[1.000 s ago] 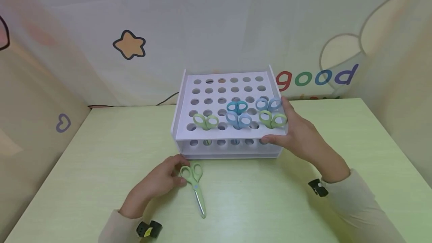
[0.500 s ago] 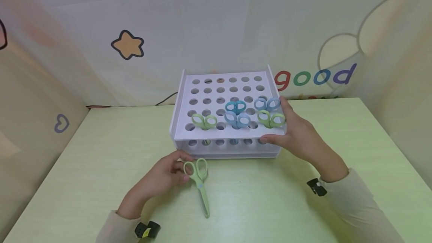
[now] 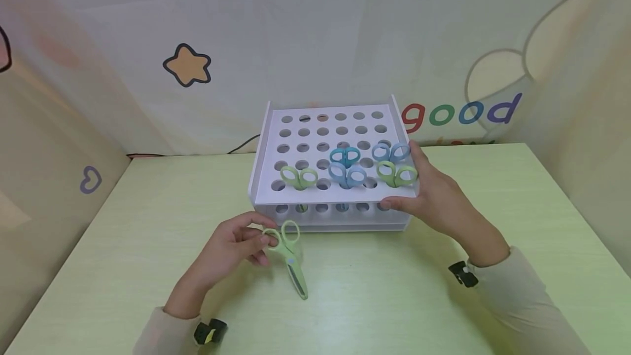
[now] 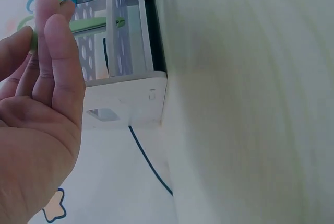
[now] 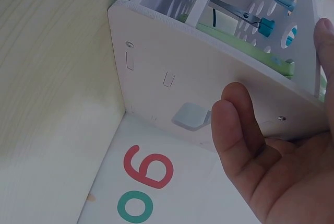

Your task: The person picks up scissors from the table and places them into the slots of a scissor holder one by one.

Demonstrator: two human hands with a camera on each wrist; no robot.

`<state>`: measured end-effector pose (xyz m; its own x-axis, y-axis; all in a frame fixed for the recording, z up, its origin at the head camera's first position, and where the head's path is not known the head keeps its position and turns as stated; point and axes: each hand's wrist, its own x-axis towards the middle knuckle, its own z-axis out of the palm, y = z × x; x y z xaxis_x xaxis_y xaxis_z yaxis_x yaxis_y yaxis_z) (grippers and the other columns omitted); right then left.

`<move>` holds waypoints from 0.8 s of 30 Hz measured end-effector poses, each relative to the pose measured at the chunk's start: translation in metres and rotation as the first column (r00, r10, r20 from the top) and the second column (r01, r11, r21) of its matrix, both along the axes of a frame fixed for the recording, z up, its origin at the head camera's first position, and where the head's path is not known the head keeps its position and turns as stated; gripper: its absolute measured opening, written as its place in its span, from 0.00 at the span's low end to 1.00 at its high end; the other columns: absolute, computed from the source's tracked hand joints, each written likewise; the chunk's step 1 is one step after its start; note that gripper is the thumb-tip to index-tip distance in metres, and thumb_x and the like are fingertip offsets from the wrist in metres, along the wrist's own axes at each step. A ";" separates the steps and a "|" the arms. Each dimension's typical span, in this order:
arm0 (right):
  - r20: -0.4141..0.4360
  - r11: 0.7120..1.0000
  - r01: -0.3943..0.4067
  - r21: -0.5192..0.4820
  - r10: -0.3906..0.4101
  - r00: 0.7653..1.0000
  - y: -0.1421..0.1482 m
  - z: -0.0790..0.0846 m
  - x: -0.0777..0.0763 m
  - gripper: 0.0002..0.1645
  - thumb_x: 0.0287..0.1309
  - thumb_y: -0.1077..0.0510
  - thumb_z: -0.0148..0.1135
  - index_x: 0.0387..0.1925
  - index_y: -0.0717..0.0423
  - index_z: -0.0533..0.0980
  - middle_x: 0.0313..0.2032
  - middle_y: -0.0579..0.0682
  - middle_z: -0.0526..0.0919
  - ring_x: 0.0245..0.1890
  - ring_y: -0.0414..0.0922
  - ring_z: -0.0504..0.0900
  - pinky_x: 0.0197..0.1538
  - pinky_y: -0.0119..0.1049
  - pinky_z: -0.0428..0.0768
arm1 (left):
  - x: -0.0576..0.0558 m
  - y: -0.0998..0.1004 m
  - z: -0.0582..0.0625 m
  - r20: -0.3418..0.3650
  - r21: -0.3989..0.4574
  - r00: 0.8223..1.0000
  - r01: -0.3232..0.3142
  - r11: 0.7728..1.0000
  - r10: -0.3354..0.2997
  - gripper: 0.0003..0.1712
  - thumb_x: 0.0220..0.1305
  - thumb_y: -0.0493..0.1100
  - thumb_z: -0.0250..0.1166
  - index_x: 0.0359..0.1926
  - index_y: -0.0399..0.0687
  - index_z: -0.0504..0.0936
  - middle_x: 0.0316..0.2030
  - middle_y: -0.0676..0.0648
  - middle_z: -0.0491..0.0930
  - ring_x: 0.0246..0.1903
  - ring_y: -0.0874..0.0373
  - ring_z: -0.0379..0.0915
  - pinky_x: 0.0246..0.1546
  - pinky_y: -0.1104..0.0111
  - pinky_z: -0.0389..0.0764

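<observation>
In the head view my left hand point(image 3: 227, 245) pinches green scissors point(image 3: 292, 264) by one handle loop between thumb and fingers. Their tip points down toward me, in front of the white holed rack point(image 3: 322, 198). My right hand point(image 3: 443, 201) holds the rack's right front corner, thumb on the front edge, fingers along the side panel point(image 5: 156, 62). Several scissors stand in the holes, handles up: green ones point(image 3: 299, 181) at left, light blue ones point(image 3: 347, 181) and teal ones point(image 3: 345, 160) mid-rack, more light blue ones point(image 3: 390, 155) and green ones point(image 3: 395, 179) at right.
The rack stands near the back of a pale green table point(image 3: 374, 295). Behind it hangs a printed curtain point(image 3: 315, 32). A dark cable point(image 3: 244, 144) runs behind the rack's left side.
My left hand has pinched the green scissors' loop and raised them, handles toward the rack; their tip has moved up and away from me. My right hand stays on the rack.
</observation>
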<state>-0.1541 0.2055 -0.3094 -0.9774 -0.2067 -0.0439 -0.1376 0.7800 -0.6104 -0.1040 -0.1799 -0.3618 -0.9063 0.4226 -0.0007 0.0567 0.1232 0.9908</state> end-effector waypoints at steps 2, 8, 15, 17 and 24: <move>-0.001 1.000 0.002 -0.001 -0.002 1.000 0.000 0.000 0.000 0.80 0.48 0.33 0.76 0.80 0.47 0.28 0.75 0.61 0.57 0.60 0.60 0.69 0.57 0.58 0.74 | 0.001 0.000 0.003 -0.015 -0.005 1.000 -0.012 1.000 0.012 0.15 0.70 0.30 0.62 0.56 0.32 0.77 0.38 0.32 0.85 0.25 0.43 0.83 0.33 0.55 0.86; -0.006 1.000 -0.001 -0.012 0.001 1.000 0.000 -0.001 0.000 0.81 0.48 0.33 0.76 0.80 0.47 0.28 0.75 0.61 0.57 0.61 0.60 0.69 0.59 0.59 0.73 | 0.005 -0.004 0.015 -0.061 -0.070 0.996 -0.065 0.995 0.061 0.16 0.72 0.34 0.61 0.58 0.34 0.79 0.42 0.34 0.85 0.28 0.48 0.85 0.31 0.58 0.85; -0.003 1.000 -0.004 -0.021 0.004 1.000 0.001 0.000 0.001 0.81 0.48 0.32 0.76 0.80 0.46 0.28 0.73 0.60 0.60 0.60 0.59 0.70 0.58 0.59 0.73 | 0.009 -0.010 0.029 -0.148 -0.012 0.977 -0.156 0.988 0.152 0.10 0.72 0.33 0.62 0.50 0.31 0.82 0.40 0.45 0.87 0.25 0.50 0.85 0.28 0.61 0.85; -0.001 1.000 -0.003 -0.021 0.003 1.000 0.000 0.000 0.001 0.81 0.47 0.30 0.75 0.80 0.47 0.27 0.74 0.60 0.60 0.60 0.59 0.69 0.59 0.59 0.72 | 0.009 -0.012 0.034 -0.180 0.013 0.967 -0.178 0.984 0.178 0.09 0.71 0.32 0.62 0.49 0.34 0.83 0.39 0.48 0.88 0.23 0.51 0.85 0.27 0.62 0.85; 0.013 1.000 0.007 -0.017 -0.007 1.000 -0.001 0.001 0.001 0.82 0.46 0.30 0.76 0.80 0.47 0.27 0.75 0.60 0.58 0.62 0.60 0.68 0.60 0.59 0.72 | 0.011 -0.018 0.050 -0.252 0.037 0.939 -0.235 0.971 0.236 0.08 0.71 0.31 0.62 0.47 0.39 0.85 0.37 0.49 0.88 0.22 0.51 0.85 0.27 0.62 0.84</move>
